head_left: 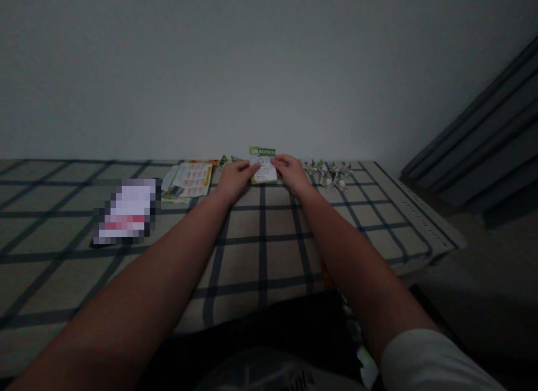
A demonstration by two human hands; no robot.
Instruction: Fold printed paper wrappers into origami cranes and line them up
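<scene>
Between my two hands is a small printed leaflet [264,170], white with green bands, held near the far side of the table. My left hand [237,178] pinches its left edge, thumb on the printed face. On the right edge, the thumb and fingers of my right hand [293,171] are closed. Several folded paper stars [332,172] lie on the cloth to the right of my right hand. More folded paper [225,160] shows partly behind my left hand. Left of that hand rests a stack of printed leaflets [191,181].
A checked cloth [260,245] covers the table, which meets a pale wall [269,71] at the back. A phone [128,212] with a blurred, lit screen lies at the left. Dark folded curtain-like material [483,122] hangs at the right, beyond the table's edge.
</scene>
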